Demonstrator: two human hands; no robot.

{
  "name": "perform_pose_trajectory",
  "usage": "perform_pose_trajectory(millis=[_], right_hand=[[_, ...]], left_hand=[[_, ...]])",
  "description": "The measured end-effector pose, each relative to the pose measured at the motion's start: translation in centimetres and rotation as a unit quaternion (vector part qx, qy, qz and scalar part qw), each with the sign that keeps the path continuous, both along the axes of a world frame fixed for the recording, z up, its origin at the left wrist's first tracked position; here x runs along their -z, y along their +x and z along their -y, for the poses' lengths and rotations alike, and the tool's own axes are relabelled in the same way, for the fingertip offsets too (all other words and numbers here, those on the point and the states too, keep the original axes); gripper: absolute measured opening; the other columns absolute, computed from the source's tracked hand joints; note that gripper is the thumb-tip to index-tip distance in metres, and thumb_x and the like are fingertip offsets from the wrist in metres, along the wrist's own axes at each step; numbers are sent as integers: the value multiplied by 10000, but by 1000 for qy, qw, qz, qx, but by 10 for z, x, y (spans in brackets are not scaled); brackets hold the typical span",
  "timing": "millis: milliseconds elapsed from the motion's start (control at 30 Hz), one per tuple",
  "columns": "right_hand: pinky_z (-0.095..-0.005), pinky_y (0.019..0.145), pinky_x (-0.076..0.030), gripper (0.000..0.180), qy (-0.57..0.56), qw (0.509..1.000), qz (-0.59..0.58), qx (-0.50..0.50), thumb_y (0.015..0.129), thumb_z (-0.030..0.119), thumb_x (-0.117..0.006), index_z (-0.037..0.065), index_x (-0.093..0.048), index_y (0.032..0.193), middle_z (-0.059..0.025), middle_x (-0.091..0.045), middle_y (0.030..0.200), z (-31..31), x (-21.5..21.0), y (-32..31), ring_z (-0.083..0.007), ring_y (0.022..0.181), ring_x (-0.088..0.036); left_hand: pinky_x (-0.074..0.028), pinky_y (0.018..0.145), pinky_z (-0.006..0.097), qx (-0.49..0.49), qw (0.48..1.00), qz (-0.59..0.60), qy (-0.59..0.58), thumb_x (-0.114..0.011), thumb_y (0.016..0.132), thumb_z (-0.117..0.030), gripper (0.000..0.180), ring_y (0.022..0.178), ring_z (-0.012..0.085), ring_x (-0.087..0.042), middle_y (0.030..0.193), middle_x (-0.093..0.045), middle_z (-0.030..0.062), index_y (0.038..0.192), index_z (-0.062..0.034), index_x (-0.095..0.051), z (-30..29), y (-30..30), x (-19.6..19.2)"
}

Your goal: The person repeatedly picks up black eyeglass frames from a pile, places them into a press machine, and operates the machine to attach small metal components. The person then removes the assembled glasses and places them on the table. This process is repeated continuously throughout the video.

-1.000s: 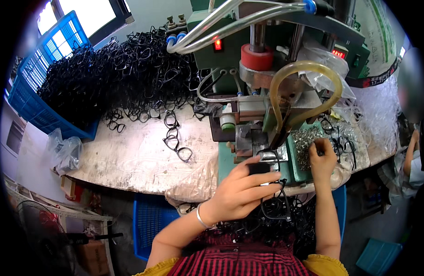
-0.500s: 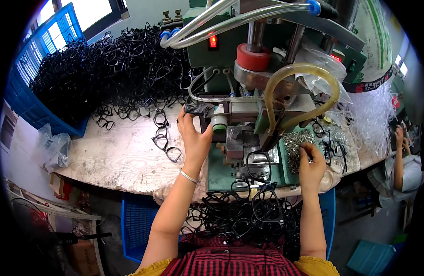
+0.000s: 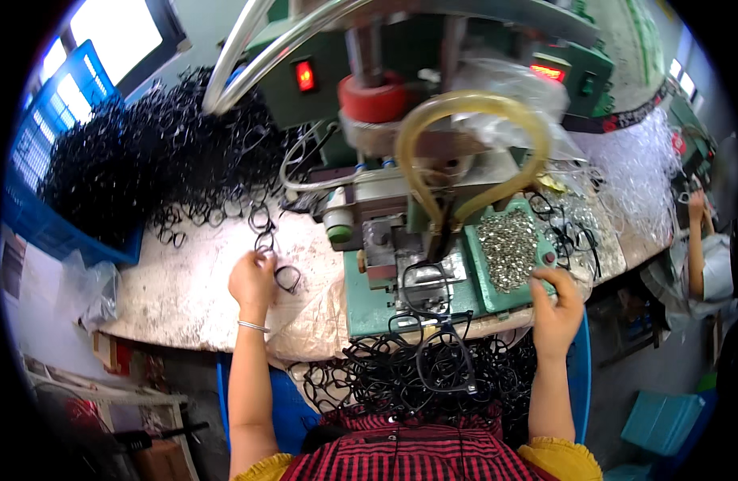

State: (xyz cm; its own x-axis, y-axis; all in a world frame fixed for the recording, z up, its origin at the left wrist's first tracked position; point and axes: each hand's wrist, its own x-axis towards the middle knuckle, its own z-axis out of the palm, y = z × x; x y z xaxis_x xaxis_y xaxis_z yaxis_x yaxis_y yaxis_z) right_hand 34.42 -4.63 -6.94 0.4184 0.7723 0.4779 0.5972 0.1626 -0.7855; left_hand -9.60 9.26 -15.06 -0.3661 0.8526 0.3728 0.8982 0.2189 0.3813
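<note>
My left hand [image 3: 253,287] rests on the wooden table, its fingers closed on a black eyeglass frame [image 3: 278,274] at the edge of the heap. At the green bench press [image 3: 369,309], another black frame [image 3: 422,365] hangs from the holder below the press head, touched by neither hand. My right hand [image 3: 556,314] is just off the near right corner of a green tray [image 3: 475,255] of small shiny metal parts [image 3: 507,248]. Its thumb and forefinger curl together; whatever lies between them is too small to make out.
A large heap of black frames [image 3: 201,152] and a blue crate [image 3: 32,188] stand at far left. Under the table edge, more frames fill a blue bin [image 3: 579,377]. A yellowish hose [image 3: 537,136] loops over the press. A co-worker's arm [image 3: 694,240] shows far right.
My left hand has left the side of the press, moving left and nearer onto the eyeglass frame. My right hand has lifted out of the metal parts, nearer me. The view has shifted.
</note>
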Motion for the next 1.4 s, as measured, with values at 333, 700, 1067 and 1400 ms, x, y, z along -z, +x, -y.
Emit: perform_pose_trajectory(millis=[333, 700, 1067, 1400], right_hand=[[-268, 822, -494, 267, 71, 960, -171, -211, 813, 0, -715, -15, -589, 1047, -69, -633, 994, -61, -18, -78, -137, 900, -621], [-271, 907, -466, 478, 30, 860, -418, -292, 848, -42, -662, -33, -475, 1288, -101, -667, 1057, -56, -38, -103, -112, 972, -618], [-413, 823, -469, 346, -104, 970, 204, 85, 723, 106, -772, 11, -684, 1044, -134, -653, 921, 4, -11, -5, -322, 900, -586], [-395, 795, -471, 104, 15, 985, 161, 55, 784, 88, -732, 23, -692, 854, -114, -667, 876, -66, 26, 21, -303, 858, -609]], left_hand=[[-477, 540, 248, 217, 768, 602, 22, -613, 908, -62, 104, 592, 97, -554, 740, -593, 23, 834, -57, -540, 42, 40, 6], [-578, 704, 381, 480, 734, 293, 381, -501, 941, 3, 131, 924, 256, -612, 1034, -594, 173, 1069, 18, -521, 64, 151, -181], [-550, 890, 456, 666, 688, 94, 271, -638, 838, -79, 121, 887, 265, -698, 1036, -731, 68, 944, -91, -696, 96, 155, -140], [-533, 870, 490, 668, 698, 57, 254, -621, 702, -98, 254, 637, 233, -480, 1059, -719, 47, 937, -78, -715, 82, 168, -129]])
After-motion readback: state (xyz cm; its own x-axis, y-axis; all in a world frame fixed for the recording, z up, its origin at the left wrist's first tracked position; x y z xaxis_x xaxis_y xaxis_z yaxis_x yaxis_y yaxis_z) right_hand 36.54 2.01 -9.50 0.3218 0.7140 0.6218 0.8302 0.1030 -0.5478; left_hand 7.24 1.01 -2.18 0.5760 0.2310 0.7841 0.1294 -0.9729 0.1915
